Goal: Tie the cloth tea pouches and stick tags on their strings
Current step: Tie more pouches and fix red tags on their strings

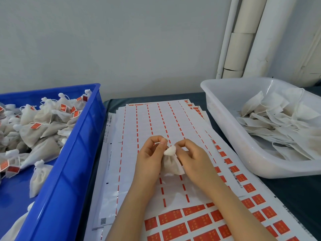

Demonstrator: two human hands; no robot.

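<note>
A small white cloth tea pouch (172,164) is held between both hands over the sticker sheets (156,122). My left hand (150,157) pinches something thin and white, probably the string, at the pouch's gathered neck. My right hand (192,158) pinches the other side of the neck, fingers curled. The pouch's body hangs below the fingers, partly hidden by them. Red tag stickers (199,221) fill the near part of the sheets; the far rows are mostly peeled.
A blue crate (73,153) at the left holds several tied pouches with red tags. A translucent white tub (231,136) at the right holds several flat untied pouches. White pipes (246,35) stand at the back right against a pale wall. A dark table lies beneath everything.
</note>
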